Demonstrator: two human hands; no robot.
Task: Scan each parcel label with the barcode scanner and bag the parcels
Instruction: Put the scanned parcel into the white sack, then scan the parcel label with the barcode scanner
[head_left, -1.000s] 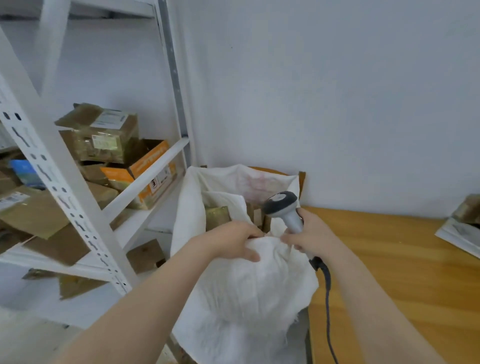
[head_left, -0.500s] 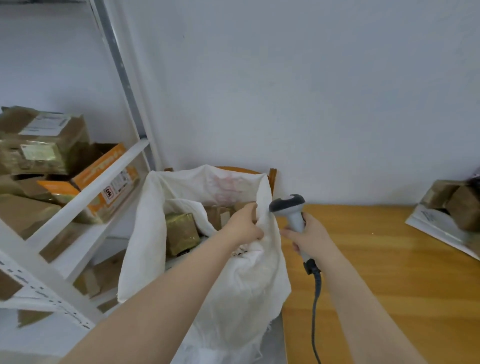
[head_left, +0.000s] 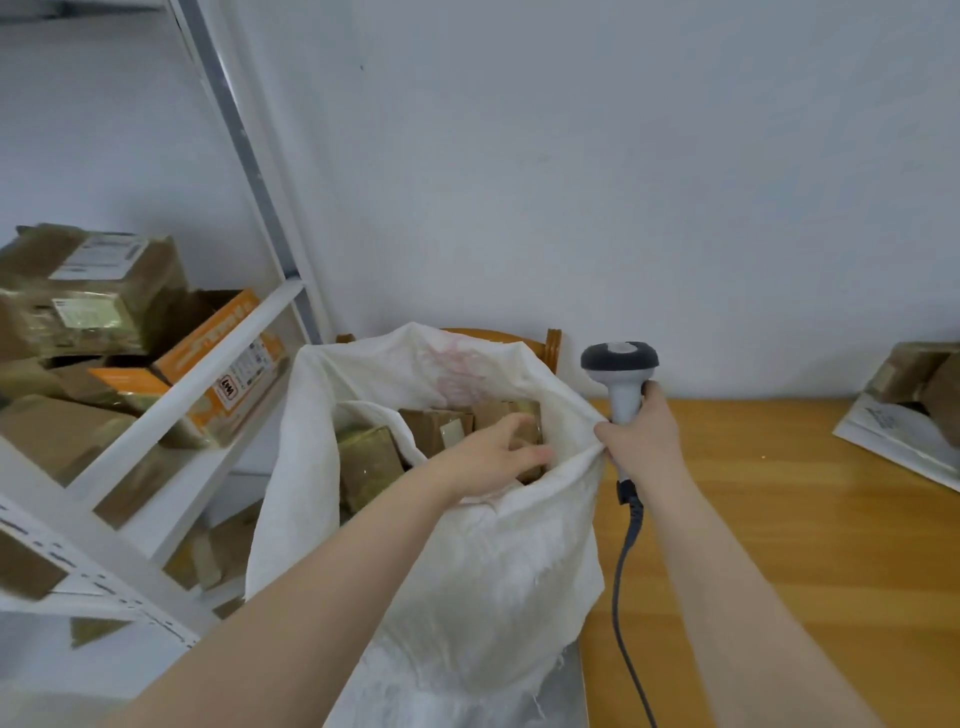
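One white woven sack (head_left: 467, 571) stands open between a shelf rack (head_left: 244, 150) and a wooden table (head_left: 779, 519), at least four brown parcels (head_left: 369, 462) showing in its mouth. The left hand (head_left: 488, 457) reaches into that mouth, fingers loosely extended on one parcel; the right hand (head_left: 644, 447) is closed round the handle of the single barcode scanner (head_left: 621, 364), upright just beside the sack's rim, its cable (head_left: 621, 571) hanging. Two further parcels (head_left: 919, 379) lie at the table's far right, and the rack holds several more, including one orange box (head_left: 202, 343).
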